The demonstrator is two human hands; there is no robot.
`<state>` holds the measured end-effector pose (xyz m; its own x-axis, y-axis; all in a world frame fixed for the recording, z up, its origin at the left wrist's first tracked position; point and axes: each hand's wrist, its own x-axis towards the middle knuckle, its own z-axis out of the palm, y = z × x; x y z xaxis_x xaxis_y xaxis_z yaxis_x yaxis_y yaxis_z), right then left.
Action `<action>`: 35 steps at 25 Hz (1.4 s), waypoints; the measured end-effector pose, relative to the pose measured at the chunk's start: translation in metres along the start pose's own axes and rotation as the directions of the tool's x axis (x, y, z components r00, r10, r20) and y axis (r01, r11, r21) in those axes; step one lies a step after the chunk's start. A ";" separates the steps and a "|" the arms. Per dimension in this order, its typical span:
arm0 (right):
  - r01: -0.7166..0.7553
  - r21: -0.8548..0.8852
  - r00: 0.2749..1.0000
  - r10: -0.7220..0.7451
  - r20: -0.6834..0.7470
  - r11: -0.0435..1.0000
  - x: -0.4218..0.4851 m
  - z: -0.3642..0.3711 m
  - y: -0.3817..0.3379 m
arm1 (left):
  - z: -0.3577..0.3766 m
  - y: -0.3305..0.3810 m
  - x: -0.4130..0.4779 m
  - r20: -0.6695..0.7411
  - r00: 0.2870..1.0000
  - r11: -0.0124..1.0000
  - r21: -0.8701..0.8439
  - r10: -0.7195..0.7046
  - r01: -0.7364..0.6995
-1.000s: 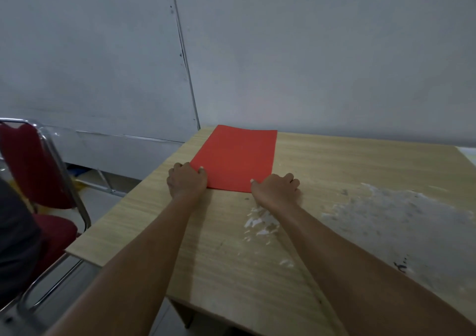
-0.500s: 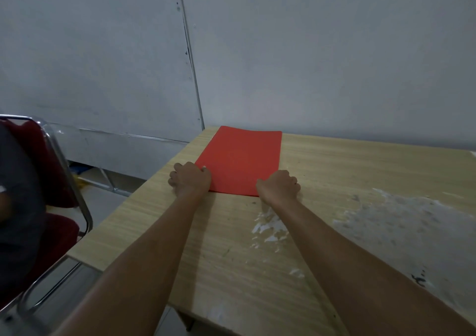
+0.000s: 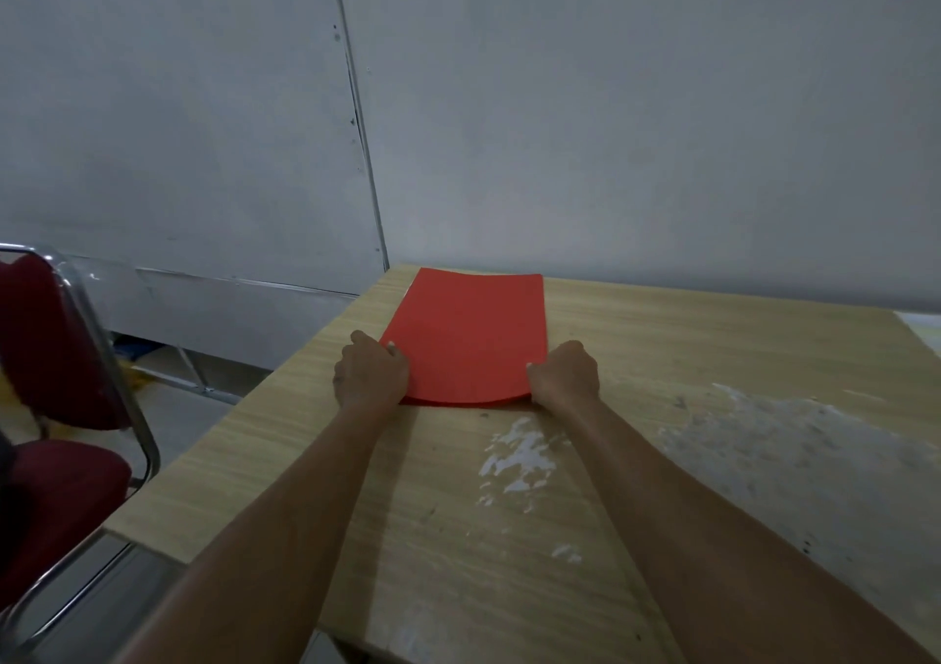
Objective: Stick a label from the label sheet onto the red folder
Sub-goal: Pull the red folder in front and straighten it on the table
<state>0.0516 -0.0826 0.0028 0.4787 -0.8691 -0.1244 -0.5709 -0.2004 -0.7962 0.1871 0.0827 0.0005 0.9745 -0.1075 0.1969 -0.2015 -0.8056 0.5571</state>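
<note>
One red folder, two hands, one tabletop, one chair. The left hand is curled closed on the folder's near-left corner; the right hand is curled closed on its near-right corner. The folder lies between the hands and extends away from them toward the wall, its near edge bowed slightly off the tabletop. Its far edge lies close to the tabletop's far edge and the wall. The tabletop's left edge runs just outside the left hand, leaving little room there. To the right of the right hand the tabletop is open and wide, marked by a worn whitish patch; smaller white flecks lie just behind the right hand. The red-cushioned, metal-framed chair stands well apart, left of the left hand, beyond the tabletop's edge.
</note>
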 end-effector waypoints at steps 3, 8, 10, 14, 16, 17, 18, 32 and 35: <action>0.047 0.027 0.999 -0.048 0.007 0.999 0.000 -0.013 0.015 | 0.004 0.005 -0.014 0.011 0.998 0.998 -0.005 0.061 -0.061; 0.130 0.045 0.991 -0.128 -0.050 0.990 -0.010 -0.055 0.050 | 0.015 0.027 -0.053 0.048 0.985 0.986 0.015 0.165 -0.166; 0.152 0.056 0.985 -0.146 -0.089 0.987 -0.015 -0.079 0.071 | 0.018 0.047 -0.079 0.064 0.978 0.980 -0.022 0.201 -0.200; 0.163 0.039 0.976 -0.155 -0.153 0.986 -0.029 -0.135 0.111 | 0.021 0.086 -0.136 0.085 0.960 0.961 -0.098 0.266 -0.258; 0.142 0.030 0.972 -0.134 -0.195 0.989 -0.039 -0.164 0.133 | 0.025 0.102 -0.164 0.105 0.947 0.949 -0.121 0.303 -0.291; 0.131 0.027 0.969 -0.122 -0.214 0.991 -0.046 -0.177 0.144 | 0.028 0.109 -0.177 0.111 0.940 0.943 -0.130 0.322 -0.307; 0.124 0.022 0.966 -0.115 -0.234 0.992 -0.053 -0.189 0.155 | 0.032 0.116 -0.191 0.118 0.934 0.937 -0.136 0.337 -0.321; 0.095 -0.005 0.937 -0.091 -0.338 0.995 -0.108 -0.254 0.215 | 0.044 0.144 -0.277 0.184 0.901 0.920 -0.064 0.393 -0.388; 0.099 -0.029 0.934 -0.103 -0.343 0.995 -0.112 -0.254 0.214 | 0.043 0.143 -0.278 0.188 0.898 0.917 -0.061 0.398 -0.394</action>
<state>-0.2938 -0.1436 -0.0032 0.2764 -0.9461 0.1689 -0.5398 -0.2982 -0.7872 -0.1081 -0.0275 -0.0091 0.8132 -0.5271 0.2467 -0.5748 -0.6611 0.4822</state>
